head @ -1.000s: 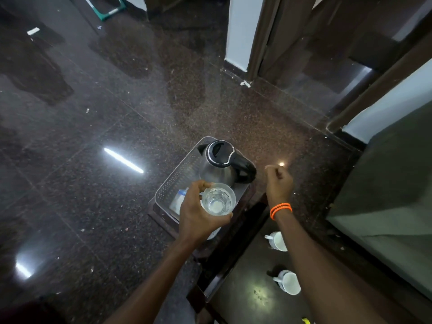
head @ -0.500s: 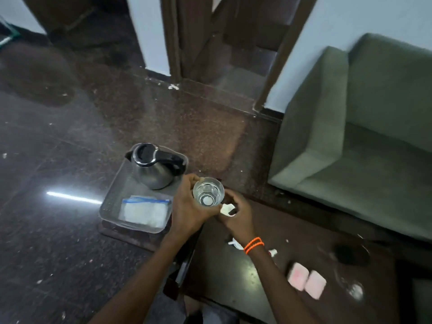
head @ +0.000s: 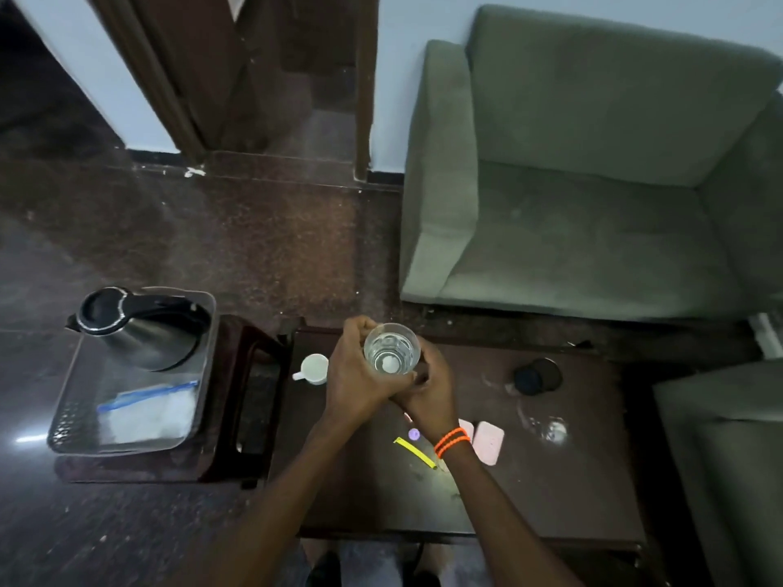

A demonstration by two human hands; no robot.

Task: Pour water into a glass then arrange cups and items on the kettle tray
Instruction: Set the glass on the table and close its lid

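The left hand (head: 356, 374) curls around the side of a clear drinking glass (head: 392, 348) that holds water, and the right hand (head: 428, 391), with an orange band at the wrist, wraps the glass from the other side and below, so both hands hold it upright above the dark wooden desk (head: 529, 480). Since water already sits in the glass, the pouring step looks done; the arranging seems hardly begun. A small white ceramic cup (head: 314, 369) stands on the desk just left of the left hand, not yet on the tray. Two pink rectangular pads (head: 487, 441) and a thin yellow strip (head: 415, 452) lie on the desk near the right wrist, and a dark round lid-like object (head: 537, 376) rests further right. Well to the left, on a low dark stool, sits the clear plastic kettle tray (head: 68, 434), carrying a steel kettle with a black lid (head: 135, 328) and a clear zip bag with a blue seal (head: 148, 410). The cup, and perhaps the glass, probably need moving there.
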